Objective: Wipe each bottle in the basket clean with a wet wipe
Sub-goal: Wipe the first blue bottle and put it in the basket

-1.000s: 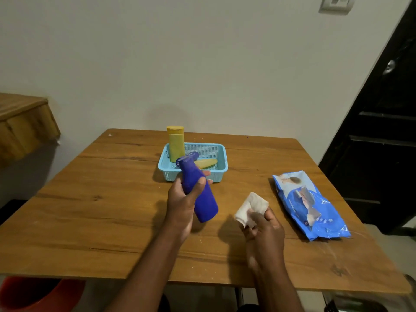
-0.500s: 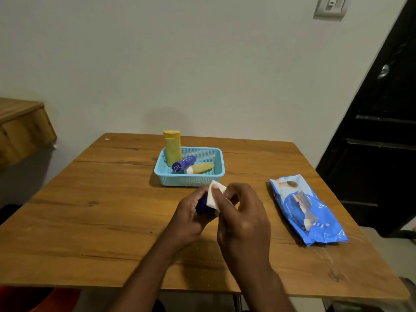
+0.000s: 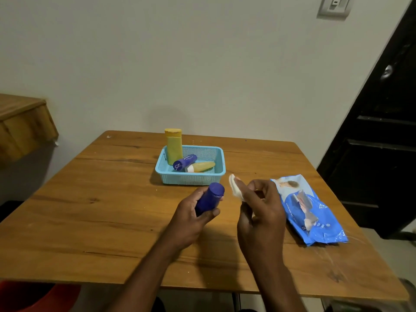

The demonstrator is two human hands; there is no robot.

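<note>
The dark blue bottle [image 3: 209, 199] sits in the left hand [image 3: 191, 219], fingers and thumb curled around its body, its flat end tipped up and away toward the basket, held above the surface [image 3: 101, 221] and just in front of the light blue basket [image 3: 191, 179]. Beside it, apart by a small gap, the right hand [image 3: 261, 210] pinches a folded white wet wipe [image 3: 235, 189] between its fingers, the pad facing the bottle but not touching it. From here I would guess the main risk is the bottle slipping: a wet wipe leaves plastic slick, and the grip covers only the lower body, so a firm rub on the free end could twist it loose and drop it onto the wood. The wipe is also folded small (hard to say how damp it is), so it may miss parts of the bottle under the gripping fingers unless the hold shifts. Three bottles wait in the basket: a tall yellow bottle [image 3: 173, 146] standing at the back left corner, a smaller blue bottle [image 3: 185, 162] lying against it, and a pale yellow bottle [image 3: 200, 167] lying alongside. The blue wipes packet [image 3: 308, 210] lies to the right of the right hand, near enough that a careless elbow could nudge it. Nothing stands between the hands and the basket.
</note>
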